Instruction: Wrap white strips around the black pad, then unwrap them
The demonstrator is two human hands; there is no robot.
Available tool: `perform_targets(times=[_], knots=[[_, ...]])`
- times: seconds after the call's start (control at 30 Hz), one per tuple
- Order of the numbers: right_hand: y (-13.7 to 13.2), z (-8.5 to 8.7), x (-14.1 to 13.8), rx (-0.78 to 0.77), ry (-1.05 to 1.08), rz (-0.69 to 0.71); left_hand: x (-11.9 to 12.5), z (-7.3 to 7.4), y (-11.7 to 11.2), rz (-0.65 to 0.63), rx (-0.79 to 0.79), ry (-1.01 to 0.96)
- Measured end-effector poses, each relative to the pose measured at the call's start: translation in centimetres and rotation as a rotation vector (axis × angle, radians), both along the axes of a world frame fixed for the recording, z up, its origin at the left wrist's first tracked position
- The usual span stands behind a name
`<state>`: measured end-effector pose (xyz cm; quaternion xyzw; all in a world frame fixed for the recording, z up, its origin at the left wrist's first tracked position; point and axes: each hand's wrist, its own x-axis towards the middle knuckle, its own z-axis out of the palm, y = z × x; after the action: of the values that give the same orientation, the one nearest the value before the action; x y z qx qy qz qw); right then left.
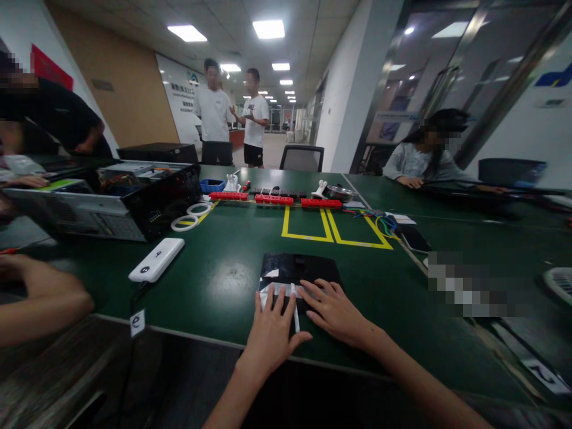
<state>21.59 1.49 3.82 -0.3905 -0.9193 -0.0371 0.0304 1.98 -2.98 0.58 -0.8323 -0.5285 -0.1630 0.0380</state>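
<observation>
A flat, glossy black piece (308,264), whose kind I cannot make out, lies on the green table near its front edge. White strips (294,310) show on its near left part, one running toward me past its edge. My left hand (273,330) rests palm down over the piece's near left part and the strips, fingers spread and thumb pointing right. Beside it, my right hand (333,310) lies flat on the near right part, its fingers apart and nearly meeting my left hand. Both hands cover much of the near edge.
Left of me are a white power bank (157,260) with a cable, white rings (185,223) and an opened computer case (134,199). Red strips (274,199) and yellow tape outlines (308,238) lie beyond; a phone (414,237) is right. Another person's arm (44,298) reaches in at left.
</observation>
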Motion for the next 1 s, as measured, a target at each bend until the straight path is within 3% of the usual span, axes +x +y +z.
perform_targets(times=[0.2, 0.47, 0.6, 0.7, 0.83, 0.93, 1.0], knots=[[0.4, -0.5, 0.8, -0.209, 0.012, 0.052, -0.2, 0.2, -0.3, -0.057, -0.012, -0.003], [0.5, -0.8, 0.9, -0.249, 0.063, 0.059, -0.3, -0.1, -0.3, -0.053, 0.015, -0.001], [0.5, -0.4, 1.0, -0.347, 0.129, 0.053, -0.3, -0.3, -0.2, -0.052, 0.022, 0.007], [0.5, 0.5, 1.7, -0.406, 0.361, 0.022, -0.2, -0.3, -0.2, -0.056, 0.007, -0.006], [0.2, 1.9, 3.2, -0.241, 0.814, -0.130, -0.4, 0.7, -0.4, -0.066, -0.036, -0.065], [-0.5, 2.9, 3.6, -0.134, 1.039, -0.232, -2.3, 2.2, -0.4, -0.081, -0.045, -0.148], [-1.1, 3.8, 3.0, -0.125, 1.098, -0.215, -4.6, 2.8, 0.0, -0.059, -0.027, -0.222]])
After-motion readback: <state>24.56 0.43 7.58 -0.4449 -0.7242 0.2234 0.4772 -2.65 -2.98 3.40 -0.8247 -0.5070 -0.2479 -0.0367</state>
